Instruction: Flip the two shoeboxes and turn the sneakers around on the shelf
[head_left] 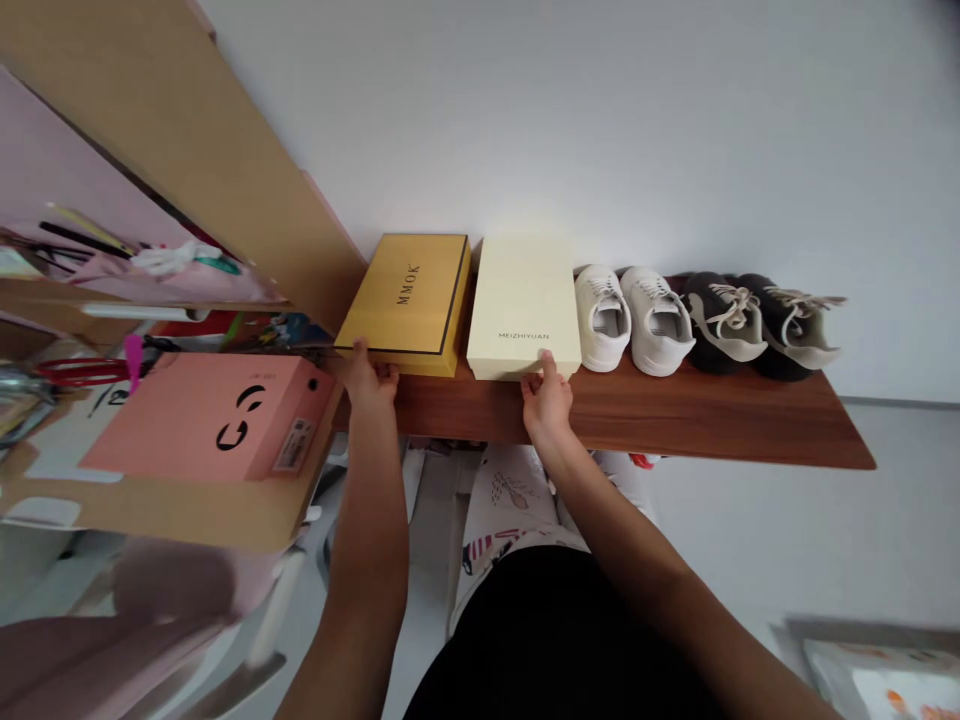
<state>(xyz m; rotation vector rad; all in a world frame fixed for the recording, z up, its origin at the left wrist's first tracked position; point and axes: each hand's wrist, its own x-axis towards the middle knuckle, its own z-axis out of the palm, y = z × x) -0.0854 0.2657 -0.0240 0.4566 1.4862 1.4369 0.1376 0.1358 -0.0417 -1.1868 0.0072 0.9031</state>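
On a dark wooden shelf board (720, 420) lie two shoeboxes side by side against the wall. My left hand (370, 382) grips the near left corner of the yellow shoebox (435, 300), marked MMOK, one finger on its lid. The near edge of the cream shoebox (525, 280), lettered MEIZHIYUAN, is pinched by my right hand (547, 395), with a fingertip on top and the other fingers curled below. A narrow gap separates the boxes. Just right of the cream box stands a pair of white sneakers (660, 315), toes to the wall.
Black shoes with beige laces (724, 320) stand farther right on the board. At left, a pink shoebox (195, 415) lies on a cluttered desk (225, 510) beside a tall tan panel (172, 120). A pink chair (150, 600) is below the desk.
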